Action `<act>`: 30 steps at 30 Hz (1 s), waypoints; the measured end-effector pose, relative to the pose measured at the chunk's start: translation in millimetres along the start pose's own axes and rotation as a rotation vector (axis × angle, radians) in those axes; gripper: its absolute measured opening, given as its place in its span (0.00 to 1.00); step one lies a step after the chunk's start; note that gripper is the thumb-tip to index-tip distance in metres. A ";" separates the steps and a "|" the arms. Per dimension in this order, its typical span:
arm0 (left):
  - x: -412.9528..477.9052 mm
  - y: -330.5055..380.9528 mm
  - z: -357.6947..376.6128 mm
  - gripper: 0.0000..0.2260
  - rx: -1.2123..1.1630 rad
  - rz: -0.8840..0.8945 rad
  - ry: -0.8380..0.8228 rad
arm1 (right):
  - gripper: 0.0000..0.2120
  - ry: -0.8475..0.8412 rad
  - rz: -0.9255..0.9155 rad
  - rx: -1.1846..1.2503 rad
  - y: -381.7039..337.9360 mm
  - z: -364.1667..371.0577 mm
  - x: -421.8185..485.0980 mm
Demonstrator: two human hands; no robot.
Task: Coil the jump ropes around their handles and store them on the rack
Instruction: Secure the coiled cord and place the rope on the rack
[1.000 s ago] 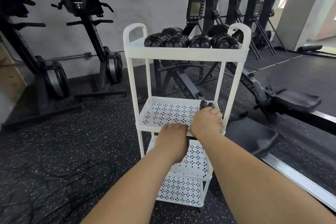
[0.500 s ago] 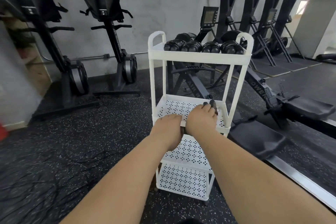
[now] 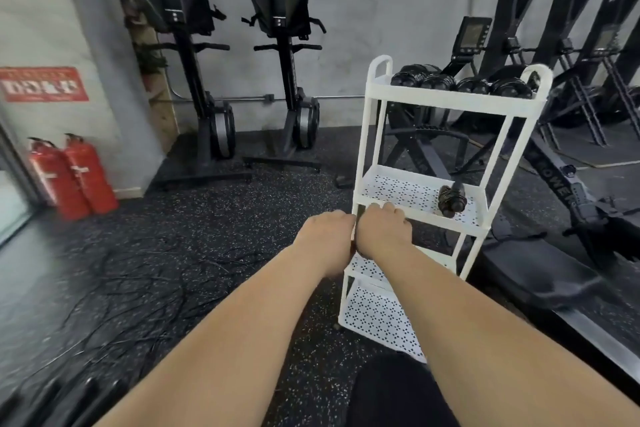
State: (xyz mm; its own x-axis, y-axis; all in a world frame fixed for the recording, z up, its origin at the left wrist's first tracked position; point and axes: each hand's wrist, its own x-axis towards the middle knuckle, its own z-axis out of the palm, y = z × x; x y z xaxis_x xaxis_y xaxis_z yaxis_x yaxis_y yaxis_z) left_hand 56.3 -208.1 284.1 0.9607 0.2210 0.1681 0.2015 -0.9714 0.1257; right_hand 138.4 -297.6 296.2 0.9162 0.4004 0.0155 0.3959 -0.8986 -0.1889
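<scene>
Top shelf of rack [image 3: 450, 100]: four coiled ropes [image 3: 460, 83]; fifth rope [image 3: 452, 202] on middle shelf, up-right of right hand [image 3: 381, 232]; loose ropes [image 3: 138, 288] on floor [image 3: 242, 204] left of left hand [image 3: 325, 239], uncoiled; both hands knuckles-up at shelf edge, grip not discernible.

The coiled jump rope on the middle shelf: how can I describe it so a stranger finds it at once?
Find the white three-shelf rack on the dark gym floor. On its middle shelf, toward the right end, lies a black coiled jump rope. It lies alone, while the other bundles sit in a row on the top shelf.
</scene>
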 end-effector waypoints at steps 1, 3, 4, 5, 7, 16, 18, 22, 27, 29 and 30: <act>-9.4 -5.4 -1.0 0.16 0.011 -0.011 -0.006 | 0.22 -0.006 -0.021 0.000 -7.0 4.8 -6.3; -28.4 -17.1 -1.4 0.18 0.030 -0.052 -0.033 | 0.21 -0.016 -0.063 0.012 -21.8 15.6 -19.0; -38.1 -23.3 -0.3 0.19 0.038 -0.073 -0.046 | 0.21 -0.025 -0.086 0.013 -29.2 21.3 -25.5; -48.6 -30.1 1.3 0.19 0.043 -0.092 -0.056 | 0.20 -0.039 -0.112 0.009 -37.3 27.5 -31.9; -70.9 -44.3 5.6 0.20 0.043 -0.133 -0.070 | 0.21 -0.081 -0.169 -0.008 -53.9 40.7 -45.0; -165.3 -120.6 39.5 0.26 0.036 -0.359 -0.233 | 0.26 -0.334 -0.368 -0.038 -126.6 110.9 -88.6; -182.6 -138.7 49.6 0.28 0.019 -0.404 -0.268 | 0.28 -0.385 -0.386 -0.056 -141.8 129.3 -93.6; -211.1 -173.9 71.7 0.29 -0.025 -0.482 -0.353 | 0.26 -0.453 -0.439 -0.072 -167.4 169.6 -100.1; -231.3 -220.3 100.0 0.32 -0.088 -0.566 -0.461 | 0.23 -0.542 -0.537 -0.078 -195.2 213.7 -100.5; -235.6 -240.3 109.1 0.32 -0.114 -0.594 -0.510 | 0.23 -0.581 -0.547 -0.084 -206.3 230.2 -97.4; -237.4 -251.4 114.0 0.32 -0.127 -0.607 -0.536 | 0.22 -0.601 -0.545 -0.091 -211.1 238.5 -95.3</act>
State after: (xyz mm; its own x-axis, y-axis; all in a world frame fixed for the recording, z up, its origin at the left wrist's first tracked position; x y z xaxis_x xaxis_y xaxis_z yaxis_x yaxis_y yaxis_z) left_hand -200.5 -26.2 101.2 0.6587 0.6023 -0.4509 0.7234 -0.6719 0.1593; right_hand -47.2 -103.4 100.5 0.4143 0.7901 -0.4518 0.8036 -0.5507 -0.2260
